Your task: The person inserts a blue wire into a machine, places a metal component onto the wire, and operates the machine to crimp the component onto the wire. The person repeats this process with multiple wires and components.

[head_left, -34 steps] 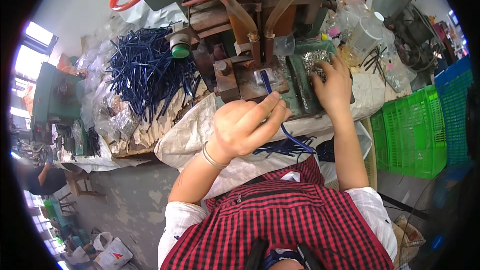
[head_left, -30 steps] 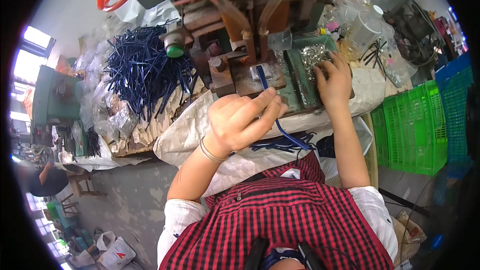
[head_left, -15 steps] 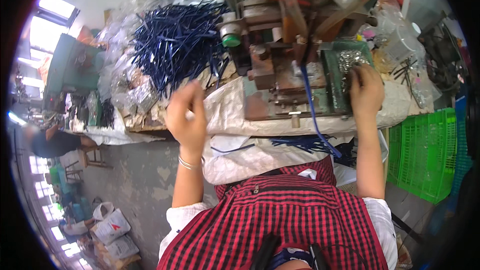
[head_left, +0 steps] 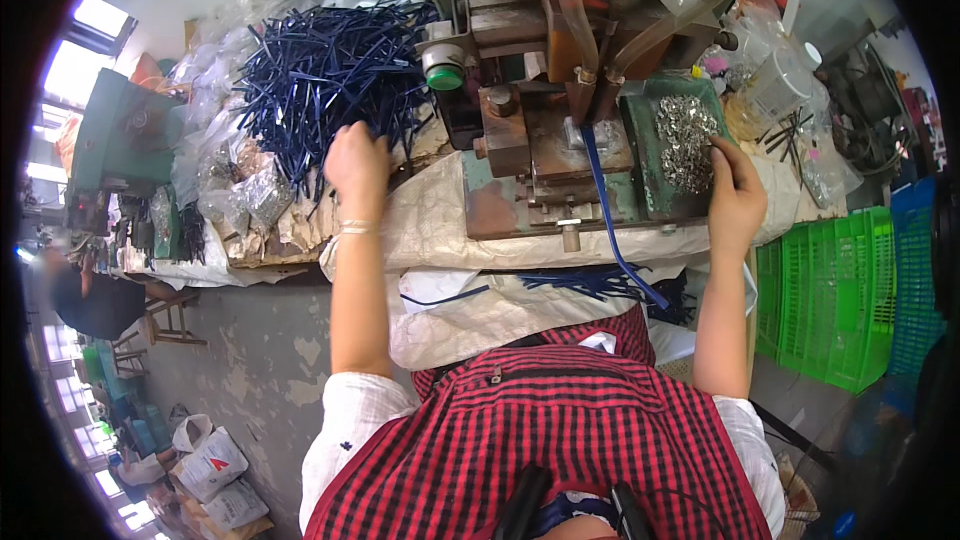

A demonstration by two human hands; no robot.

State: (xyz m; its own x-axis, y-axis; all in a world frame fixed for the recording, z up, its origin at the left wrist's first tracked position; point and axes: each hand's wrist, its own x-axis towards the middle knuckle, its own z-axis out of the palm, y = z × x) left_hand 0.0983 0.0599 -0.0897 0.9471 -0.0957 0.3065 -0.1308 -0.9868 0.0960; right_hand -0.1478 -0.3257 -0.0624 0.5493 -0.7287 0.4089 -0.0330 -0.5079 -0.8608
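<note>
At the near edge of a heap of dark blue strips, my left hand is closed with its fingers curled down. What those fingers hold, if anything, is hidden. My right hand is at the right rim of a green metal tray. Its thumb and fingers are drawn together beside a pile of small shiny metal pieces; anything between them is too small to make out. Between my hands stands a bench press machine. One blue strip runs from its die down over the table edge.
More blue strips lie on cloth across my lap. Clear plastic bags sit left of the heap, and a plastic cup stands right of the tray. Green crates are at the right. A person sits far left.
My left hand has moved up and forward to the edge of the blue strip heap. My right hand has drawn back from over the metal pieces to the tray's right rim.
</note>
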